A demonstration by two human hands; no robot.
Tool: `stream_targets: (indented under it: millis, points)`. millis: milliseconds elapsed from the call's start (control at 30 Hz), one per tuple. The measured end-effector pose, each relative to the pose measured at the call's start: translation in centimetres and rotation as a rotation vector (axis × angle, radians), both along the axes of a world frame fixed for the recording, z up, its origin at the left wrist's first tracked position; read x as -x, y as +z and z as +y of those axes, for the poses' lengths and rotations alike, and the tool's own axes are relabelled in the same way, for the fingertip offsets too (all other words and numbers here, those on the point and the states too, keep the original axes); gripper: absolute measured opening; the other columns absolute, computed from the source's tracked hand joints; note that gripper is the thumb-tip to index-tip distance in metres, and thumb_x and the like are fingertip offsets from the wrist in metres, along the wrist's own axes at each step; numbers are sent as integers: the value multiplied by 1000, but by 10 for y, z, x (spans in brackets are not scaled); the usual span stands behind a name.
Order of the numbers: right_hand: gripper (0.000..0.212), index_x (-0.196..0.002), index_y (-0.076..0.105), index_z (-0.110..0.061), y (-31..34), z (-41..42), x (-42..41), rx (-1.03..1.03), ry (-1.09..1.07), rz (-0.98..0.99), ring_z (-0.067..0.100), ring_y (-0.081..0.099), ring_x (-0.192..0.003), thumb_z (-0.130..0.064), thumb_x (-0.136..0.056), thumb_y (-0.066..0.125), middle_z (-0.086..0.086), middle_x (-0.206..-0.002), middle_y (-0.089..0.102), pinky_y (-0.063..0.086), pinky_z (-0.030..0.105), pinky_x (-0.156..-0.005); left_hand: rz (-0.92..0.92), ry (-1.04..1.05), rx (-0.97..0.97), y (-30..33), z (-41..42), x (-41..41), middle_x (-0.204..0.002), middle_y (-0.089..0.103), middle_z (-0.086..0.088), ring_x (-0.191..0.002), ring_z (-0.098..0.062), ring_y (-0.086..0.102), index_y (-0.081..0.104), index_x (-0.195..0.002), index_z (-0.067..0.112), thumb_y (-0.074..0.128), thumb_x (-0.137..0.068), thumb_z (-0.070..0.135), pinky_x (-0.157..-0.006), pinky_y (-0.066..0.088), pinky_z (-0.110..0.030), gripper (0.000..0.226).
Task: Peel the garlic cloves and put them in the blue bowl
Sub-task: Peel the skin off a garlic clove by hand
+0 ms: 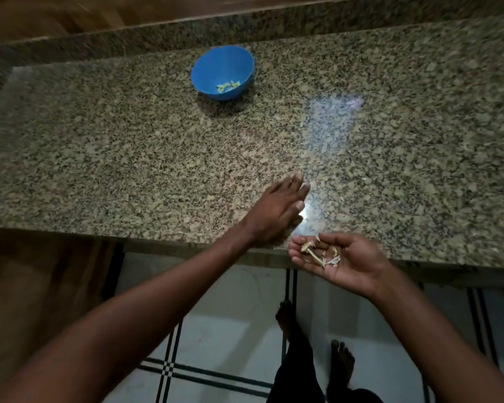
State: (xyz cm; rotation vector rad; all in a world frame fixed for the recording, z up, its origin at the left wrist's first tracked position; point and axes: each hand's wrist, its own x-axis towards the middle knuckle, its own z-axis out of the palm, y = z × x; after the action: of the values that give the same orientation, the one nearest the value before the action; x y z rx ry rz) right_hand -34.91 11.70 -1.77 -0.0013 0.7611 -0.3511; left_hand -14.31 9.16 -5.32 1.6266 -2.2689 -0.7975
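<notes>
Skins are gathered off the counter (pixel 128 146).
Cloves (pixel 228 86) lie in the far bowl (pixel 222 71); left hand (pixel 277 212) is pressed flat, fingers straight; skins (pixel 320 254) are cupped in the open right palm (pixel 341 257). Discarding seems next.

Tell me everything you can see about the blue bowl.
The blue bowl is small, round and looks like plastic. It stands upright on the speckled granite counter, toward the back edge, well away from both hands. A few pale peeled garlic cloves lie on its bottom. Nothing else touches it.
</notes>
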Motion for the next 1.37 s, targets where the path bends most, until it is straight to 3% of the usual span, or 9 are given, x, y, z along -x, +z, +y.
stream_targets:
  millis: [100,200,300,400,467,567,901,1101,1368]
  points:
    - [46,-112,65,24,-9,18,10,-33,43,-28,46,72,-100,-12,-100,38,38,-120,65,61,54,-85,408,380,-66,27,4,-6,-140,63,-17,-117,-22,68,64,-138,12,36,-104,58,-95,57,-39,63]
    - [47,-117,62,24,-25,35,15,-46,89,-56,48,70,-103,-12,-97,39,39,-123,63,59,55,-89,56,465,5,23,-1,-27,-168,23,-11,-154,-24,29,31,-160,20,31,-110,46,-126,23,-45,56]
    - [48,-117,61,26,-47,48,17,-97,92,-64,51,68,-106,-11,-95,40,40,-127,60,57,58,-92,-220,250,8,-2,24,7,-169,-12,-9,-158,-20,-10,-1,-163,15,16,-106,50,-129,-4,-43,69]
    - [47,-112,60,28,-66,50,14,-171,21,-65,57,59,-114,-11,-100,37,45,-125,58,50,63,-99,9,72,-1,-3,45,44,-171,8,-6,-158,-13,7,19,-163,16,22,-107,45,-128,7,-26,63]
    - [48,-115,58,28,-75,44,12,-177,-8,-79,57,56,-117,-12,-101,35,44,-127,57,50,64,-97,271,182,0,10,36,45,-160,43,-6,-141,-11,47,51,-150,15,34,-107,41,-115,39,-21,53]
    - [50,-123,56,27,-88,34,7,-176,-23,-119,56,60,-116,-11,-95,38,43,-134,54,52,63,-97,322,358,142,24,-10,40,-121,75,-6,-104,-13,72,75,-120,11,49,-101,38,-88,60,-42,42]
    - [44,-113,69,17,-119,30,-10,-68,-184,-186,51,59,-118,-17,-95,48,37,-131,60,42,62,-105,-156,-268,322,12,35,46,-126,67,-12,-113,-25,60,71,-129,12,40,-99,29,-93,53,-32,46]
    - [35,-104,70,20,-112,35,-23,-7,-154,-171,53,71,-95,-5,-82,60,37,-117,66,55,67,-82,-125,-90,218,38,30,17,-125,69,-7,-107,-10,62,75,-118,13,58,-96,-7,-96,56,-27,34]
    - [42,-105,75,9,-113,39,-28,7,-218,-160,48,70,-104,-20,-91,49,30,-128,65,56,64,-89,-184,-225,274,26,57,37,-118,71,-9,-102,-21,64,75,-120,12,69,-95,12,-87,55,-32,26]
